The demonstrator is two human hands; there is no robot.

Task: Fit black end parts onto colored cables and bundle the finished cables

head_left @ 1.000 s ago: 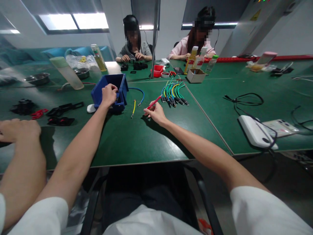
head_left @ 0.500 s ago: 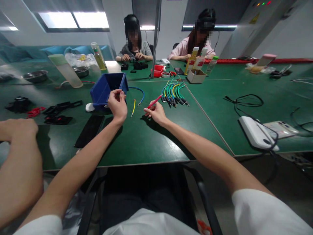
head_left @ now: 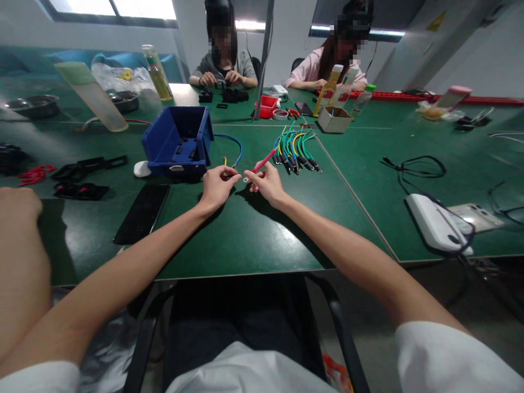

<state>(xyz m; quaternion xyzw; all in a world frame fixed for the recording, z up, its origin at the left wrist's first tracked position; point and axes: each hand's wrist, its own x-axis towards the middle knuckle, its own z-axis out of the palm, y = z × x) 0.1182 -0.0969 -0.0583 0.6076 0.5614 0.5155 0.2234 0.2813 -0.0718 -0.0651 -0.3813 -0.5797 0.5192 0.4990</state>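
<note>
I can't make out what my left hand point(head_left: 216, 185) pinches; its fingertips cover it. The near end of the red wire point(head_left: 262, 162) disappears inside my right hand point(head_left: 268, 184). The yellow wire point(head_left: 225, 161) shows only its tip above my left knuckles. The small parts in the blue bin point(head_left: 178, 139) are too small to identify. A co-worker's forearm point(head_left: 18, 262) is cut off by the left edge.
</note>
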